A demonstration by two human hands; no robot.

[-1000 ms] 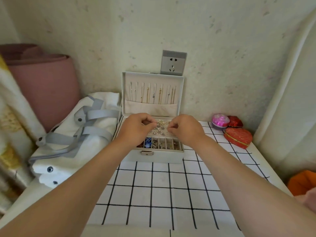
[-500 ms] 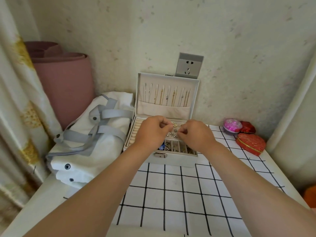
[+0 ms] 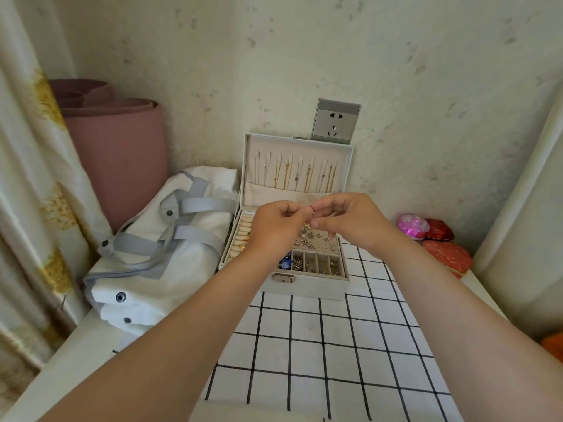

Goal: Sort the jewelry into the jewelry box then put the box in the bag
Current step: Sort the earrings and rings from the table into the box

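A white jewelry box [image 3: 304,287] stands open against the wall, its lid upright with several chains hanging inside. Earrings and studs lie on its beige tray [image 3: 316,239]; small front compartments hold more pieces. My left hand [image 3: 274,229] and my right hand [image 3: 350,222] hover above the tray, fingers curled, fingertips meeting and pinching something tiny between them; what it is cannot be made out. A white bag [image 3: 158,248] with grey straps lies left of the box.
A rolled pink mat [image 3: 122,153] stands behind the bag, a curtain [image 3: 33,178] hangs at the left. Red heart-shaped boxes [image 3: 446,254] and a pink ball [image 3: 412,225] sit at the right. A wall socket [image 3: 335,121] is above the lid. A checked cloth [image 3: 320,345] covers the table.
Both hands have lifted slightly off the tray and come together, fingertips now meeting above it. The head camera has shifted, so the box sits further right in view.
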